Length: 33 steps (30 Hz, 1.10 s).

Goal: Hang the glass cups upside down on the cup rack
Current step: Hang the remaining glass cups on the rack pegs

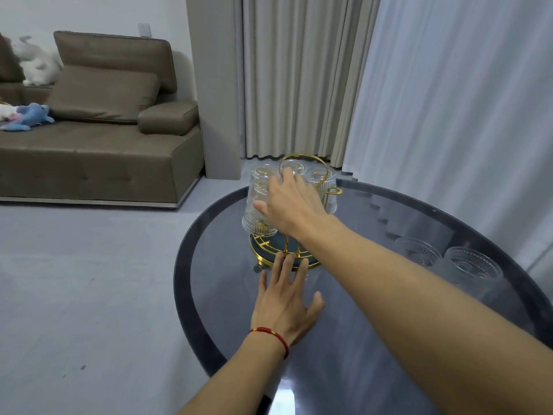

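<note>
Gold wire rack (287, 255) sits mid-frame on the far side of a round dark glass table (344, 339), with ribbed glass cups hung upside down on it: one at left (259, 205), two behind at top (294, 168) (324, 187). Right hand (288, 202) reaches in from lower right, fingers curled around the left cup, thumb on its side; left hand (285, 307), red bracelet (273, 336) at wrist, lies flat with fingers spread, tips touching the rack base. Two more cups (417, 253) (472, 269) stand on the table at right, well apart from the rack.
</note>
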Available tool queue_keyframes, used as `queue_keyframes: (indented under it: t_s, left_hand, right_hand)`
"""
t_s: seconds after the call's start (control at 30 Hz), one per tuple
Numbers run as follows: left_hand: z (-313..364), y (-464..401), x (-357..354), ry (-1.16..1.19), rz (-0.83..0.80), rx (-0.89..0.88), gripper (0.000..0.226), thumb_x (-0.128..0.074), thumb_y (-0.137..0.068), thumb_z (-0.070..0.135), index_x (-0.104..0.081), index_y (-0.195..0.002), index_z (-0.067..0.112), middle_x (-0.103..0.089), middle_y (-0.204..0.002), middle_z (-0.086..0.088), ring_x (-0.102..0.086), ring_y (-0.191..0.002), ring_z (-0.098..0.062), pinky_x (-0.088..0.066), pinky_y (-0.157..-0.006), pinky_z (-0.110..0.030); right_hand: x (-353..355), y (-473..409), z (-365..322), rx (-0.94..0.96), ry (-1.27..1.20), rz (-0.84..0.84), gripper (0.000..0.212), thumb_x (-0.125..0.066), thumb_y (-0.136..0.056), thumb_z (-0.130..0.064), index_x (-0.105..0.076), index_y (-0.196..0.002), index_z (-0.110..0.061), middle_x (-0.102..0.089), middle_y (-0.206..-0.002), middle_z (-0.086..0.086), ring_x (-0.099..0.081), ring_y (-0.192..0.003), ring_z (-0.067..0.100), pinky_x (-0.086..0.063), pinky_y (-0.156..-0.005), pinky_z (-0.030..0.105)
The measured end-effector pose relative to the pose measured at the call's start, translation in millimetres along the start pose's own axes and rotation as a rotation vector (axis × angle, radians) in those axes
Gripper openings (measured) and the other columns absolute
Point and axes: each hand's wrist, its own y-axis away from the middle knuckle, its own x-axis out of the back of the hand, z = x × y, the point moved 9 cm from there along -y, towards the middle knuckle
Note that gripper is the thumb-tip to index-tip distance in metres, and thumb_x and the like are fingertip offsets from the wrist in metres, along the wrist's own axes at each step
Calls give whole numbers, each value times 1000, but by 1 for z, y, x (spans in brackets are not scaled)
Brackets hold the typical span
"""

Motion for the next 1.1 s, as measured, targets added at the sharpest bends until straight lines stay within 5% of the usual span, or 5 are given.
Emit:
queue_keyframes:
  t_s: [0.3, 0.47, 0.63, 0.8, 1.1]
  left_hand:
    - [13, 6, 19, -108, 61, 27, 70, -48, -91, 57, -34, -151, 24, -34, -159, -4, -16, -152, -25, -30, -114, -50]
    - [62, 13, 48, 98, 180, -26, 56, -61, -89, 31, -48, -141, 14, -55, -138, -5, -41, -132, -24, -42, -105, -46]
    - [103, 29, 51, 240, 188, -63, 55, -64, -85, 19, -53, -138, 14, -58, -135, -5, -43, -129, -24, -42, -106, -43]
    - [123, 33, 49, 327, 187, -34, 53, -64, -84, 17, -54, -136, 14, -60, -132, -6, -45, -125, -24, -40, -103, -37]
    - [139, 39, 36, 324, 110, -25, 53, -63, -84, 18, -53, -136, 16, -59, -132, -5, -44, -123, -24, -43, -103, -39]
  right_hand:
    - [55, 157, 69, -54, -304, 342, 27, -59, -91, -22, -63, -114, -10, -58, -114, 8, -57, -102, 26, -48, -86, 41]
    - [31, 258, 193, -630, -457, 438, 9, -64, -87, -17, -56, -90, -15, -57, -93, 3, -58, -82, 28, -41, -69, 37]
    - [-12, 304, 266, -989, -521, 264, 66, -77, -83, -31, -44, -135, -8, -47, -138, 17, -58, -114, 39, -46, -86, 41]
    - [-43, 292, 284, -1062, -708, 70, 122, -84, -79, -46, -5, -164, -12, -25, -169, 14, -22, -153, 41, -32, -118, 57]
    - [-46, 284, 295, -1097, -781, 270, 75, -88, -69, -43, -55, -130, -17, -65, -129, 4, -55, -127, 31, -52, -100, 47]
